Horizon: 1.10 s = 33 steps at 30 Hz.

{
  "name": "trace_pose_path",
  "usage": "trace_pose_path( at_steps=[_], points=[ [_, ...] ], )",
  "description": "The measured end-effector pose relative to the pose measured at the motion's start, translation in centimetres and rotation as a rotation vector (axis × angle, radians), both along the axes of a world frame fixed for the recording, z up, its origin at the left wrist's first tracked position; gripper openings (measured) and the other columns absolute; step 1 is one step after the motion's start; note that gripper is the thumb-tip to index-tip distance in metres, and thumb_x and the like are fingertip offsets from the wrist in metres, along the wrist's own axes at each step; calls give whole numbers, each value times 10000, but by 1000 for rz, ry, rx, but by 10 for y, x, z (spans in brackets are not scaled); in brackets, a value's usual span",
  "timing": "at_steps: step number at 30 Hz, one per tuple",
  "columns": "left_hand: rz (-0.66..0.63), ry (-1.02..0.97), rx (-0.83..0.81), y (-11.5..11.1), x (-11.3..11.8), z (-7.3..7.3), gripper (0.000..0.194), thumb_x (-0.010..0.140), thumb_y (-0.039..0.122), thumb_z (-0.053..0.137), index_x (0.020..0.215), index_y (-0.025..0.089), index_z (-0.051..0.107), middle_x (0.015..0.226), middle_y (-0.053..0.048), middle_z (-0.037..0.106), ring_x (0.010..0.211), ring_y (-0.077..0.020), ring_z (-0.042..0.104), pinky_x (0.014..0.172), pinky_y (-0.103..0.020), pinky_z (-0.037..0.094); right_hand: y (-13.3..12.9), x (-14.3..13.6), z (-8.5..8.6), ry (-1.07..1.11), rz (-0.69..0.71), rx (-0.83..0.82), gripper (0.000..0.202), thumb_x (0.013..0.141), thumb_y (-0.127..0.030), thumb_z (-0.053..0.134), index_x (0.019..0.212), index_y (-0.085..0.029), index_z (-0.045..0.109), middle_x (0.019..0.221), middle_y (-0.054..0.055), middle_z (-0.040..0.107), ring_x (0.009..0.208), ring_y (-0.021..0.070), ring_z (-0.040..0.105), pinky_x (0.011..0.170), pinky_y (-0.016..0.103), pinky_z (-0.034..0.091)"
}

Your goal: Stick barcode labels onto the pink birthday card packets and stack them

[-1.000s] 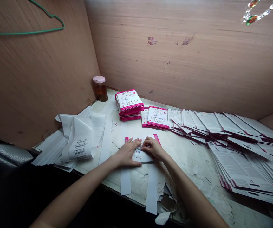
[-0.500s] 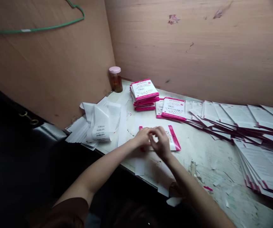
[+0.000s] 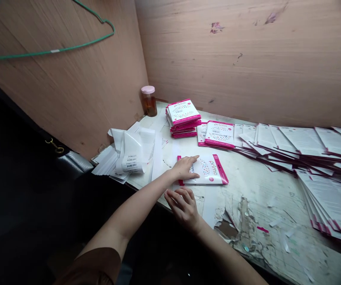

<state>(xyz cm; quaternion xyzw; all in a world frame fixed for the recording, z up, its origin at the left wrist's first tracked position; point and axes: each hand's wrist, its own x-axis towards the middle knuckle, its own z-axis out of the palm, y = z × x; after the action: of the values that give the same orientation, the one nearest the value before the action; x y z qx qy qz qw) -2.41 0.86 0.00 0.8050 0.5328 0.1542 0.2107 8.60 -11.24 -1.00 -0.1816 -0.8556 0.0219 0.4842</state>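
Note:
A flat white packet with pink ends and "prima" lettering (image 3: pixel 207 169) lies on the worktable. My left hand (image 3: pixel 185 168) rests on its left part, fingers stretched out and thumb apart. Just below, over the table's front edge, is my right hand (image 3: pixel 183 206), its fingers curled in. Whatever those fingers hold, if anything, is hidden. Behind the packet stands a stack of similar pink-and-white packets (image 3: pixel 183 113), with another packet (image 3: pixel 220 133) lying beside it. White sheets with barcode labels (image 3: pixel 133 154) are heaped to the left.
Overlapping rows of packets (image 3: pixel 292 138) cover the right side of the worn table (image 3: pixel 265 206). A brown jar with a pink lid (image 3: pixel 149 101) stands in the back corner. A green hanger (image 3: pixel 69 48) hangs at the left wall. Paper scraps lie at front right.
My hands were together over the packet. My right hand has since drawn back toward the table edge, and my left hand has spread flat on the packet. The view has shifted slightly.

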Motion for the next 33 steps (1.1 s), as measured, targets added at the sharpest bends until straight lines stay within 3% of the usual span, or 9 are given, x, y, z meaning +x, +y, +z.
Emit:
trace_pose_path(
  at_steps=[3,9,16,22,25,27,29,33],
  points=[
    [1,-9,5,1,-1,-2,906,709,411,775,1444,184,296,1354,-107,555,1262,-275,476,1059,-403,360,1,0,-3,5,-10,-12,269,893,-63,547,1124,-166,639,947,61,711,870,209,550,824,395,462],
    [-3,-45,17,3,-3,-7,922,697,409,782,1444,154,306,1333,-123,571,1254,-289,480,1049,-416,368,6,-2,-4,-13,-70,-29,373,932,-85,480,1284,-174,562,1039,84,688,915,203,556,856,396,465],
    [-5,-46,16,2,-3,-7,913,700,418,781,1439,159,311,1339,-113,567,1264,-280,468,1056,-403,362,10,-1,-1,15,-67,-36,235,892,-85,572,1061,-212,675,808,20,687,812,170,551,838,379,470],
    [-8,-37,0,2,-3,-4,886,711,420,772,1434,194,314,1351,-100,559,1274,-275,463,1062,-416,354,-13,12,-2,-41,57,-13,170,882,-55,539,926,-184,641,758,18,656,807,180,550,938,429,475],
    [-12,-37,-2,2,-3,-4,888,706,421,773,1434,198,316,1347,-102,562,1267,-281,470,1055,-421,362,-16,33,12,-63,196,-240,178,882,-56,487,892,-199,593,854,39,657,853,181,561,894,407,501],
    [-10,-39,3,2,-3,-5,880,715,414,763,1438,194,310,1349,-111,558,1263,-284,473,1051,-427,366,3,52,26,-30,241,-517,108,884,-115,503,889,-205,564,887,46,647,854,179,575,806,362,519],
    [-7,-49,14,1,-3,-7,852,739,404,738,1440,185,306,1356,-121,549,1264,-287,470,1050,-433,365,41,72,35,19,200,-770,20,887,-224,545,889,-204,544,849,36,625,804,170,589,733,330,511],
    [-5,-82,27,0,-4,-10,793,753,306,700,1435,181,317,1338,-122,557,1246,-283,486,1040,-437,373,129,92,28,-32,120,-1031,272,806,-424,623,828,-209,458,700,-30,530,619,133,535,591,286,463]
  ],
)
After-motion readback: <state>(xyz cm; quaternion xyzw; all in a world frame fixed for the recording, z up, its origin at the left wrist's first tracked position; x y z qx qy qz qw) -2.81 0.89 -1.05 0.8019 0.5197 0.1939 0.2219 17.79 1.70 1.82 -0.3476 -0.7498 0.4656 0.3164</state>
